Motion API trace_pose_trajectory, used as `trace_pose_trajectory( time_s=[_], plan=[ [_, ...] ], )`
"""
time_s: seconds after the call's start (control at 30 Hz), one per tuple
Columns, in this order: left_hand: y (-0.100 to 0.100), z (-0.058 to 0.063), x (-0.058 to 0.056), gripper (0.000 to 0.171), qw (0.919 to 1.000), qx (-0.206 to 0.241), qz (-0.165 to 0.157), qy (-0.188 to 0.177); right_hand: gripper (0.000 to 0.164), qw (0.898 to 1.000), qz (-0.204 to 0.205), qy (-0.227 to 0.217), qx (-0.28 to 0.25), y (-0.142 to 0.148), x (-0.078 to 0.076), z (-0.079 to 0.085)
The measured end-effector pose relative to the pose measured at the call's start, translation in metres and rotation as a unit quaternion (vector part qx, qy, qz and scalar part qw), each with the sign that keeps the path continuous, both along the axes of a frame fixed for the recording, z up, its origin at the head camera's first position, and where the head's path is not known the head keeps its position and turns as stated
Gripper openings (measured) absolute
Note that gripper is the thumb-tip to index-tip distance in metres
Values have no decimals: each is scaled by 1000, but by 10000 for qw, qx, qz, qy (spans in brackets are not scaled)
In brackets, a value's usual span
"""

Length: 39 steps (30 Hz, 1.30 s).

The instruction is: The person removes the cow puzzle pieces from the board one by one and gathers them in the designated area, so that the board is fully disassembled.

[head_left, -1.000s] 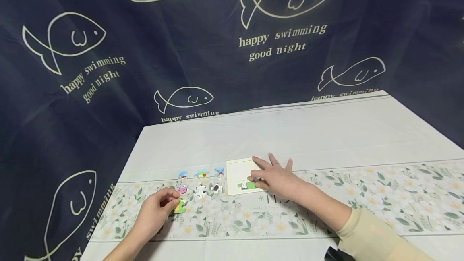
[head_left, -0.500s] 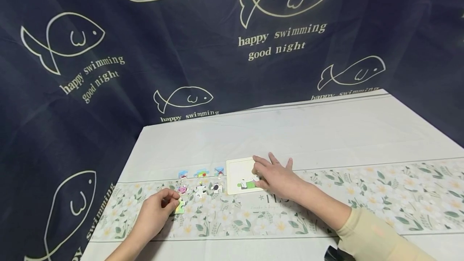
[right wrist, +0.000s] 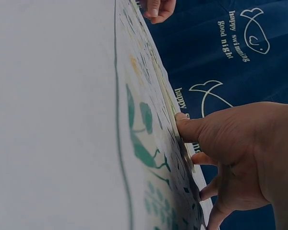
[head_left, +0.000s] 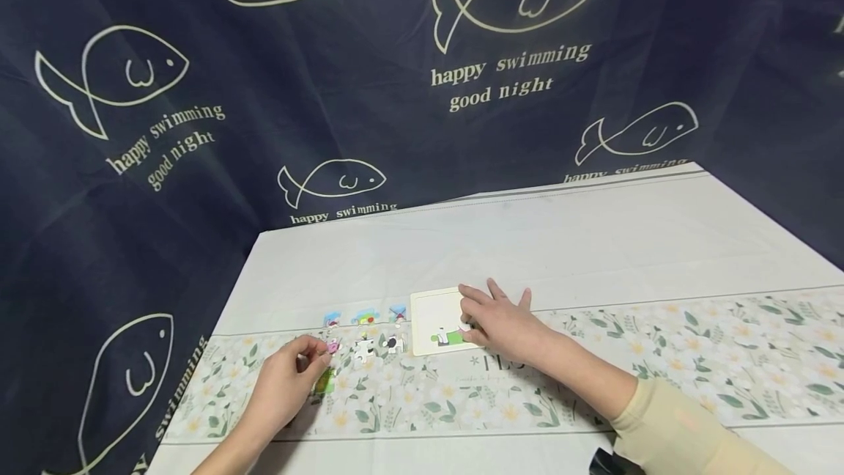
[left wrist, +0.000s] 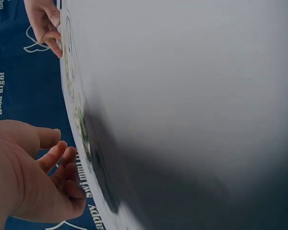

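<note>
My left hand (head_left: pixel 288 372) is by the loose puzzle pieces, its thumb and index fingertips at the pink piece (head_left: pixel 333 347) and partly covering it. In the left wrist view a gap shows between thumb and index finger on that hand (left wrist: pixel 36 177). Just below the fingertips a green piece (head_left: pixel 324 381) lies in the hand's shadow. My right hand (head_left: pixel 504 322) rests with spread fingers over the right part of a cream puzzle tray (head_left: pixel 415 321), hiding that side. Its thumb touches the low side in the right wrist view (right wrist: pixel 245 153). Green-and-white pieces (head_left: pixel 448 337) sit along the tray's lower edge.
Left of the tray lie several loose pieces: a blue row with a windmill piece (head_left: pixel 398 311) at the back, a white piece (head_left: pixel 364 349) and a black-and-white piece (head_left: pixel 395 344). A floral strip (head_left: pixel 659 358) crosses the white tablecloth (head_left: pixel 593 240). A dark curtain (head_left: pixel 395 116) hangs behind.
My left hand has shifted slightly upward from the green piece over the pink one, covering more of it. The right fingers have shifted a little on the tray, uncovering more of the lower pieces.
</note>
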State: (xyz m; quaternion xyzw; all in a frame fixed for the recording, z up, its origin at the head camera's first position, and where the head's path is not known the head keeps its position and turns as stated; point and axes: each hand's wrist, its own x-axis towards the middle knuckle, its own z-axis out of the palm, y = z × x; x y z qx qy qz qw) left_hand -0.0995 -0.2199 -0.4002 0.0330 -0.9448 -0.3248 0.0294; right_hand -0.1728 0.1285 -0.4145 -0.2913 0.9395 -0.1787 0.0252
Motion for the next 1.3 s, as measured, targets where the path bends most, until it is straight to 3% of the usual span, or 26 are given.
trace_pose_trajectory(
  time_s=[0.27,0.53,0.87,1.3],
  plan=[
    [14,3,-10,5,9995,100,-236,158,14,9999,-80,-48,63,-1,0,0],
    [39,2,-25,8,9964,151,-702,452,16,9999,-63,-120,38,-3,0,0],
    [74,-3,-44,7,9894,545,-1333,206,18,10000,-10,-35,91,-2,0,0],
    [116,-4,-63,12,9737,115,-2273,69,19,9998,-56,-81,179,-3,-2,-1]
  ],
)
